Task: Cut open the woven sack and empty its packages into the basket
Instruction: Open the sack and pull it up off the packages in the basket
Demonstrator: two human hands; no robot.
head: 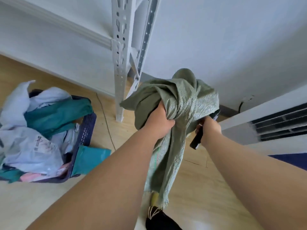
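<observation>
My left hand [159, 121] is bunching up the crinkly green woven sack [179, 103], and my right hand [208, 128] grips a slim black tool [196, 140]. The dark plastic lattice basket [86, 128], far left, is heaped with glossy white and teal packages [41, 130]; can't read the print.

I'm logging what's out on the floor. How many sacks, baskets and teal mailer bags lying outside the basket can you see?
Green woven sack: 1
Dark blue plastic basket: 1
Teal plastic mailer bag on the floor beside the basket: 1
Total: 3
</observation>
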